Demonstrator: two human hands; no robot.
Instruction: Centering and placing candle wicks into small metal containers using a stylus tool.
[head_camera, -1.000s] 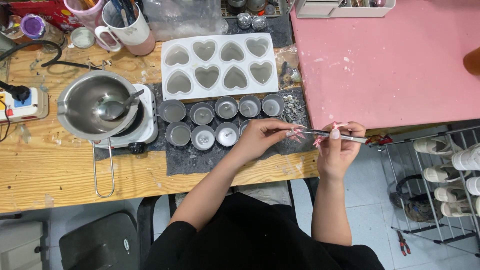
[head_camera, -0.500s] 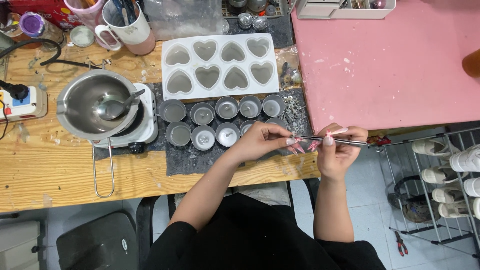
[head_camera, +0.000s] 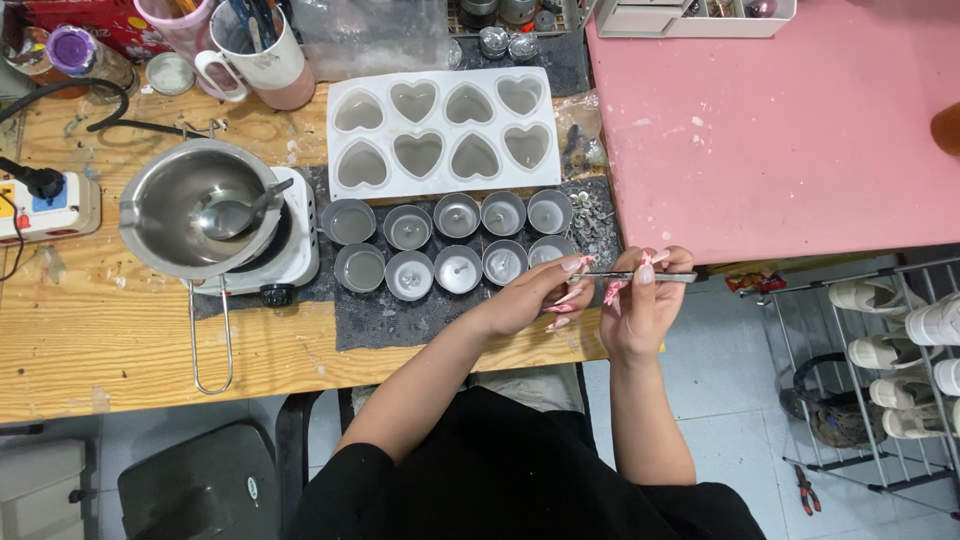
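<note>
My right hand (head_camera: 645, 305) grips a pair of slim metal tweezers (head_camera: 662, 277), held level just past the wooden table's front edge. The fingertips of my left hand (head_camera: 535, 298) pinch the tweezers' left tip; whether anything small sits in that tip is too fine to tell. Both hands hover right in front of two rows of small round metal tins (head_camera: 458, 268) that stand on a dark mat (head_camera: 420, 318). Several tins hold pale set wax with a wick stub.
A white heart-cavity mould (head_camera: 345, 185) lies behind the tins. On the left, a steel pot (head_camera: 165, 215) with a spoon (head_camera: 235, 212) sits on a small hot plate. A power strip (head_camera: 50, 205), mugs (head_camera: 262, 60), a pink table (head_camera: 790, 130) and a shoe rack (head_camera: 900, 340) surround the spot.
My right hand has slid left along the tweezers toward my left hand. Both hands sit slightly nearer my body. Nothing on the table has moved.
</note>
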